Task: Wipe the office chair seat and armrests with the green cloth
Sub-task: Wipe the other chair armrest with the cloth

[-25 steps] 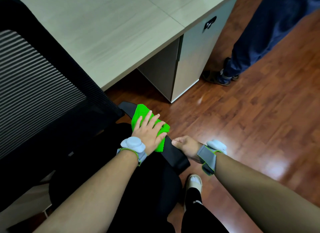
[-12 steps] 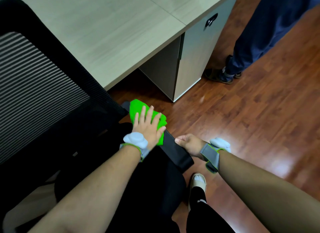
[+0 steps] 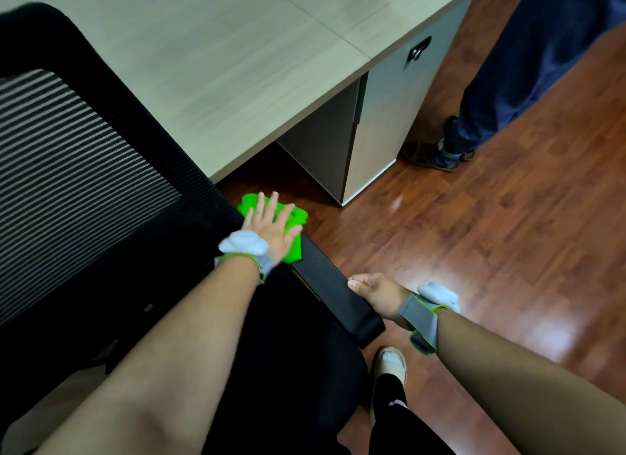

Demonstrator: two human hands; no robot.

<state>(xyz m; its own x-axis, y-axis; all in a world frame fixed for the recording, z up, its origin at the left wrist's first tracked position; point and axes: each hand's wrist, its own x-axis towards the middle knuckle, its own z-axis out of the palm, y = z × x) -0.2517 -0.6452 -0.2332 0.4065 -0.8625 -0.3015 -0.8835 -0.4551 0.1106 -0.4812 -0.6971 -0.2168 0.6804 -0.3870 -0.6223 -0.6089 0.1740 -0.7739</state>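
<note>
Armrest wiping looks like the step in hand. The green cloth (image 3: 296,218) lies on the far end of the black armrest (image 3: 333,292), at about 11 o'clock from the picture's centre, just beside the mesh backrest (image 3: 67,166). The left hand (image 3: 271,227) lies flat on the cloth, fingers straight and spread, palm down. A flat palm spreads pressure over the pad and lets the cloth slide with the hand instead of bunching.

The right hand (image 3: 376,293) grips the armrest's near end at 5 o'clock from the cloth, with the thumb on top; the fingers go over the outer edge, out of sight. That hold probably steadies the chair, which could otherwise swivel or roll on the smooth wooden floor (image 3: 474,251) under the push of the wipe. It also leaves a bare stretch of pad between the two hands.

The seat (image 3: 288,370) lies dark below the forearms at 6 o'clock, and nothing shows whether it has been wiped. The other armrest is out of view.

At 12 o'clock the pale wooden surface (image 3: 203,65) reaches over the chair, with its drawer cabinet (image 3: 382,115) at 1 o'clock. Another person's leg (image 3: 525,81) in blue trousers stands at 2 o'clock, well apart from the chair.
</note>
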